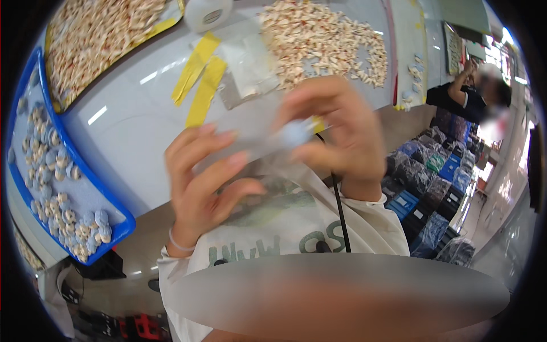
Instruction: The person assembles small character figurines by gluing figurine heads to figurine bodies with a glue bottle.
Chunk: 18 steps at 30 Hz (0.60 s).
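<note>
A translucent plastic bag (pixel 242 121) stretches between my two hands in front of my chest. My left hand (pixel 208 179) holds the bag's left end, its fingers bent over it and its thumb standing apart below. At the bag's right end my right hand (pixel 347 131) grips a small pale-blue figure (pixel 297 134) between thumb and fingers. A bit of yellow shows beside that figure. Motion blurs the right hand, and I cannot tell whether the figure is inside the bag or against it.
A blue tray (pixel 126 225) on the left holds many pale-blue and cream figures. Piles of small cream pieces (pixel 325 40) lie at the back. Yellow tape strips (pixel 199 94) and clear bags (pixel 248 62) lie on the white table (pixel 131 142). Wrapped crates (pixel 421 171) and another person (pixel 473 94) are at right.
</note>
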{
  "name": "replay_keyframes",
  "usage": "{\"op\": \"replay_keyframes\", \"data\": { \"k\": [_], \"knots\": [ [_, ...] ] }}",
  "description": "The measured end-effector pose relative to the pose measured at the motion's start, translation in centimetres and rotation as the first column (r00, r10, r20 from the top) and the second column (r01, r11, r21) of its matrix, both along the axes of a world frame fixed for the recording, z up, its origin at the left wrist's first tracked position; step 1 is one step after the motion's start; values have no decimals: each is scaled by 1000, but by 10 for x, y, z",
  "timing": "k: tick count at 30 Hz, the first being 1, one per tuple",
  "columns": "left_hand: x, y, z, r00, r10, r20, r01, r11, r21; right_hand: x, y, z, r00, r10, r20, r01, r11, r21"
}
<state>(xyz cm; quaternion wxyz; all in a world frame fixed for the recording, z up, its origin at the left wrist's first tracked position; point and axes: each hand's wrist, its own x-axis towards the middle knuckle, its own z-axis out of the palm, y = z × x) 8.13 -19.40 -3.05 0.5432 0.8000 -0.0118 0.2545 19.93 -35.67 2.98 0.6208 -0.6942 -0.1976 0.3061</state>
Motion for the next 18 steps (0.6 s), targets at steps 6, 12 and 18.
{"op": "replay_keyframes", "data": {
  "k": [6, 12, 18],
  "knots": [
    [-59, 85, 24, 898, 399, 183, -439, 810, 389, 94, -150, -8, 558, -152, 816, 762, 482, -432],
    [-74, 122, 37, 644, 678, -355, -546, 732, 408, 92, -167, -33, 212, 159, 964, 872, 415, -260],
    [-64, 112, 35, 733, 553, -396, -183, 721, 668, 86, -110, -26, 531, 204, 823, 469, 738, -486]
  ]
}}
